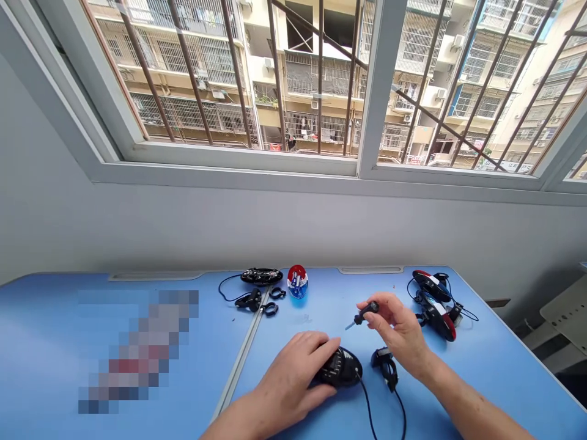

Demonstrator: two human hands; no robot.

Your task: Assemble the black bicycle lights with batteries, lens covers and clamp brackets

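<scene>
My left hand [298,376] is wrapped over a black oval device [351,366] and holds it on the blue table, fingers on its top and side. A thin black cord runs from the device toward the front edge. In my right hand [398,330] a small screwdriver [367,311] with a black handle is pinched between thumb and fingers. Its tip points down and left, in the air above the table, apart from the device. Below this hand lies a black clamp-like switch [386,366] with a cord.
Another black oval device [261,277] lies at the back, beside a corded black clamp part [249,300] and black rings [270,308]. A red and blue round container [298,281] stands next to them. Red-and-black devices [438,315] with cords lie at the right.
</scene>
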